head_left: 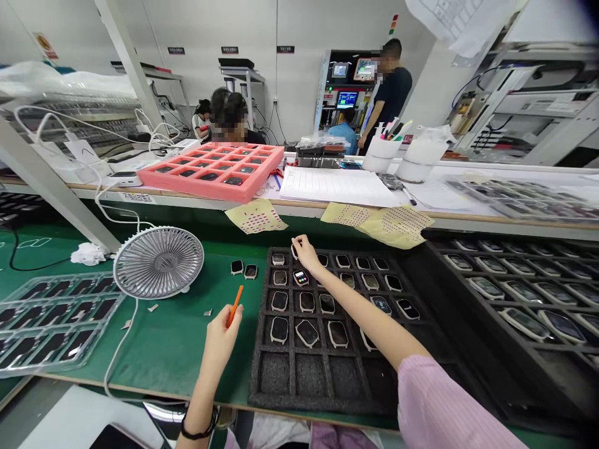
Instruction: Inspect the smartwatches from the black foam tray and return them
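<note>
My left hand (223, 330) is closed around a thin orange stick (236, 302), its tip pointing up over the green mat. Reaching across a black foam tray (309, 374), my right hand (307, 254) pinches a smartwatch (294, 252) at the back row, mostly covered by the fingers. Just in front of that hand, one watch (301, 278) has a lit screen with coloured icons. Other watch bodies without straps lie in the tray's compartments, mostly with dark screens; my right forearm hides some. Two loose watches (244, 270) rest on the mat left of the tray.
A grey fan (159, 263) stands at left beside a clear plastic tray (88, 358) of dark parts. Another black tray (486, 312) of watches is at right. The shelf ahead carries a pink foam tray (196, 185), papers (334, 185) and pen cups (380, 154). Several people are beyond.
</note>
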{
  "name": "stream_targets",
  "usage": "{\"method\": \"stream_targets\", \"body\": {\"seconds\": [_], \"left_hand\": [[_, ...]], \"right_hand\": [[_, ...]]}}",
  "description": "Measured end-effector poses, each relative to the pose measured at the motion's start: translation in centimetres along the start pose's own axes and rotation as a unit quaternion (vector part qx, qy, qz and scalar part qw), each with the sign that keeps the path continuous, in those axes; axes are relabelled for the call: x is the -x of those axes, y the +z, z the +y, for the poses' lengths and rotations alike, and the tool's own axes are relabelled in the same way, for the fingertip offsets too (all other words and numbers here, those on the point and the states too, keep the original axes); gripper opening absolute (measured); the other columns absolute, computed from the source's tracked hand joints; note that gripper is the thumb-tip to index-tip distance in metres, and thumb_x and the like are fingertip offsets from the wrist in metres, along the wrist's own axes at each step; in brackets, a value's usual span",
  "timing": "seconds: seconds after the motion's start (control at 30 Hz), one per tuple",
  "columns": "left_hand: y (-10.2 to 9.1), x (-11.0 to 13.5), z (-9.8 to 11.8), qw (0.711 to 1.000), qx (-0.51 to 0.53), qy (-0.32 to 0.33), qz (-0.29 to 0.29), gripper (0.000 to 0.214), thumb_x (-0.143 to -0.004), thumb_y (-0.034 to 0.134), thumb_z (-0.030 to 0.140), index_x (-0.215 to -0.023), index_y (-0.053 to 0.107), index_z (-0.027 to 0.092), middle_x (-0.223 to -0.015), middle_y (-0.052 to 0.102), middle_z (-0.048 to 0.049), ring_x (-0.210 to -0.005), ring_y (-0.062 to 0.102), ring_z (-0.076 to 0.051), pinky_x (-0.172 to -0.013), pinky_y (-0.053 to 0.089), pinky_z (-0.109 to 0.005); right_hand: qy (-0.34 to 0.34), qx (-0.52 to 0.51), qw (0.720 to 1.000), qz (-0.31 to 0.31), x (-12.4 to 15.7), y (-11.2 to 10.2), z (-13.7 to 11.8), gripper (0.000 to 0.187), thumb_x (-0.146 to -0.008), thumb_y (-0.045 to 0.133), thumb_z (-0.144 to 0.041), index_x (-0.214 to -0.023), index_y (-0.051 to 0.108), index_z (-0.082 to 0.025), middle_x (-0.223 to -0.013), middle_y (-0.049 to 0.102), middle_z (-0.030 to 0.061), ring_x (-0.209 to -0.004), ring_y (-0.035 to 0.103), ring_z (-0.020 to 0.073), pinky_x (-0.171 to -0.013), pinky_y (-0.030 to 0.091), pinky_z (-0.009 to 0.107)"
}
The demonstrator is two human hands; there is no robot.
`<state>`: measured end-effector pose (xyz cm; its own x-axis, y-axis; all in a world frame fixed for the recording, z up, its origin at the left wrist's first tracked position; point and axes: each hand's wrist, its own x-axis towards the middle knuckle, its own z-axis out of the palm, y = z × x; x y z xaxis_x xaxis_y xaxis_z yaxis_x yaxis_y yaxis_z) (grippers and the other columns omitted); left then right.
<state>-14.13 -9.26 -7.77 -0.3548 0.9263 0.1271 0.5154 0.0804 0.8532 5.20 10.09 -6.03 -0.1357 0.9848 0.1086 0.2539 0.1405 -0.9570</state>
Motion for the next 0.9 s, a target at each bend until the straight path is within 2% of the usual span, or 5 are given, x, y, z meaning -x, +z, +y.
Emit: {"method": "stream_targets", "body": {"seconds": [0.23, 0.43, 0.63, 0.73, 0.9], "left_hand": [[-0.6, 0.1, -1.0, 0.985, -0.155, -0.025, -0.066, 0.034, -0.087, 0.040, 0.049, -0.066, 0.043, 0.023, -0.055, 0.049, 0.0027, -0.049, 0.047, -0.015, -0.053, 0.033, -0.024], [-0.5, -1.7, 0.7, 0.970, -0.197, 0.092, -0.108, 0.031, -0.095, 0.030, 0.040, -0.089, 0.054, 0.021, -0.081, 0.066, -0.0051, -0.070, 0.063, -0.021, -0.061, 0.044, -0.028], [4.2, -6.8, 2.9, 0.902, -0.230, 0.326, -0.164, 0.039, -0.099, 0.023, 0.032, -0.117, 0.055, 0.017, -0.124, 0.061, -0.0122, -0.117, 0.056, -0.024, -0.095, 0.046, -0.038], [6.9, -9.3, 2.0, 0.869, -0.274, 0.357, -0.207, 0.045, -0.099, 0.020, 0.029, -0.133, 0.045, 0.014, -0.145, 0.044, -0.0148, -0.138, 0.036, -0.024, -0.108, 0.036, -0.046], [8.9, -11.8, 0.8, 0.850, -0.318, 0.355, -0.223, 0.049, -0.099, 0.017, 0.027, -0.140, 0.039, 0.016, -0.142, 0.048, -0.0164, -0.135, 0.041, -0.026, -0.107, 0.034, -0.053]], "right_hand": [[-0.040, 0.179, 0.982, -0.038, -0.8, -2.3, 1.8, 0.033, -0.092, 0.057, -0.033, -0.120, 0.056, -0.017, -0.121, 0.058, 0.0089, -0.101, 0.061, 0.0221, -0.085, 0.053, 0.043], [-0.119, 0.248, 0.961, -0.016, 5.1, -11.4, 1.8, 0.023, -0.090, 0.050, -0.025, -0.111, 0.058, -0.020, -0.114, 0.061, 0.0106, -0.110, 0.055, 0.0247, -0.102, 0.040, 0.046], [-0.125, 0.393, 0.911, -0.012, 13.9, -17.8, 5.3, 0.033, -0.094, 0.039, -0.036, -0.118, 0.055, -0.022, -0.118, 0.065, 0.0122, -0.113, 0.059, 0.0288, -0.101, 0.042, 0.052], [-0.083, 0.410, 0.907, -0.045, 17.0, -18.3, 6.6, 0.045, -0.096, 0.036, -0.040, -0.135, 0.044, -0.020, -0.138, 0.053, 0.0129, -0.131, 0.047, 0.0279, -0.112, 0.031, 0.053], [-0.053, 0.421, 0.905, -0.045, 19.8, -18.5, 7.1, 0.051, -0.097, 0.035, -0.043, -0.143, 0.036, -0.021, -0.146, 0.044, 0.0103, -0.139, 0.034, 0.0279, -0.113, 0.031, 0.054]]}}
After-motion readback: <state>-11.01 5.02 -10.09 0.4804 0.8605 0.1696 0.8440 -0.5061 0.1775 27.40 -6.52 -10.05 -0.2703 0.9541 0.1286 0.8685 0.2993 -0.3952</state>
